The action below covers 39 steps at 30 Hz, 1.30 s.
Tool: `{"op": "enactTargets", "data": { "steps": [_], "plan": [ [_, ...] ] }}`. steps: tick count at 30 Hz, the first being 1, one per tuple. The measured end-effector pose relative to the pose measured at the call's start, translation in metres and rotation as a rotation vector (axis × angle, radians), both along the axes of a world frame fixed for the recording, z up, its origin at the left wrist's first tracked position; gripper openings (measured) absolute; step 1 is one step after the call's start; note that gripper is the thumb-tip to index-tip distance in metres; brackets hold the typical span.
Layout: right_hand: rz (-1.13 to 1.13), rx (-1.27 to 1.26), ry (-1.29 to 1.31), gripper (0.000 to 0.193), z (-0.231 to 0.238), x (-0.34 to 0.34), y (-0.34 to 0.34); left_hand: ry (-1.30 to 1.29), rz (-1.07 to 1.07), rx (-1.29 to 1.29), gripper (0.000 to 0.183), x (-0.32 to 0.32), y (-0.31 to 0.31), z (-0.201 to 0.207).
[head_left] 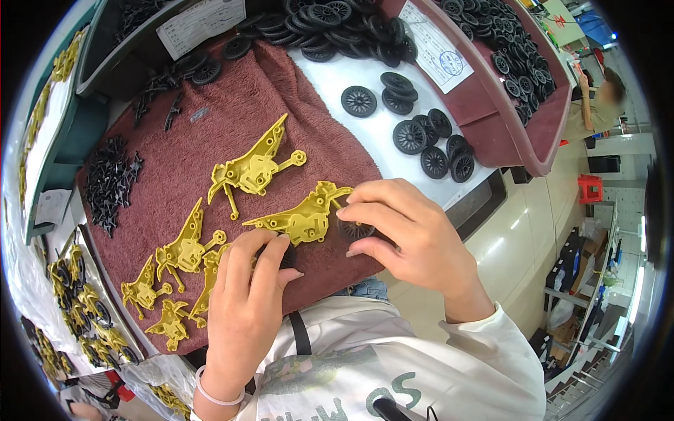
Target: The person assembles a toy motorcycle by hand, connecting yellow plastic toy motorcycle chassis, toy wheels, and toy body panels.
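Note:
A yellow plastic toy motorcycle body half (305, 219) lies between my hands on the maroon towel (330, 270). My right hand (414, 235) is closed at its right end, fingertips on a black spoked wheel (356, 230) set by the fork. My left hand (242, 288) is closed at its lower left edge, around another black wheel (287, 257) that the fingers mostly hide. Just beyond lies a similar yellow body half (253, 168). Several more, such as this yellow piece (186, 249), lie left of and partly behind my left hand.
Small black parts (111, 184) are heaped on the towel's left. Loose black wheels (409, 137) lie on the white surface by a maroon bin (516, 133) full of wheels. A dark bin (95, 52) stands at the far left. Assembled yellow-and-black pieces (88, 309) lie at left.

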State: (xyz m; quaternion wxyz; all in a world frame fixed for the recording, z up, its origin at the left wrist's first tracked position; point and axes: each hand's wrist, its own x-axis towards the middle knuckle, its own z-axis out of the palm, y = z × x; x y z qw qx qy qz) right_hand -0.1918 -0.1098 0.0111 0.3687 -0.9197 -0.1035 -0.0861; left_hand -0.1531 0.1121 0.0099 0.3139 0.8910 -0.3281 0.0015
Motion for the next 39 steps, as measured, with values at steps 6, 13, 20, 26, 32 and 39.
{"op": "enactTargets", "data": {
  "steps": [6,13,20,26,32,39],
  "plan": [
    [0.034,-0.030,-0.011,0.040,0.005,0.004,-0.020,-0.081,-0.123,0.158,0.041,0.022,-0.005,0.029],
    [-0.188,-0.377,-0.135,0.034,-0.009,0.031,-0.065,-0.163,-0.411,-0.115,0.030,0.098,-0.098,0.028],
    [-0.284,-0.273,-0.188,0.030,-0.001,0.031,-0.065,-0.302,-0.390,0.114,0.031,0.134,-0.155,-0.022],
    [-0.217,0.058,-0.236,0.037,0.014,0.022,-0.054,-0.145,-0.331,-0.077,0.028,0.150,-0.119,-0.004],
    [-0.093,0.264,-0.251,0.034,0.025,0.019,-0.026,0.030,-0.254,-0.195,0.032,0.127,-0.032,0.078],
    [0.366,0.189,-0.108,0.039,0.012,0.034,0.048,0.142,0.008,-0.161,0.047,0.005,0.104,0.065]
  ]
}}
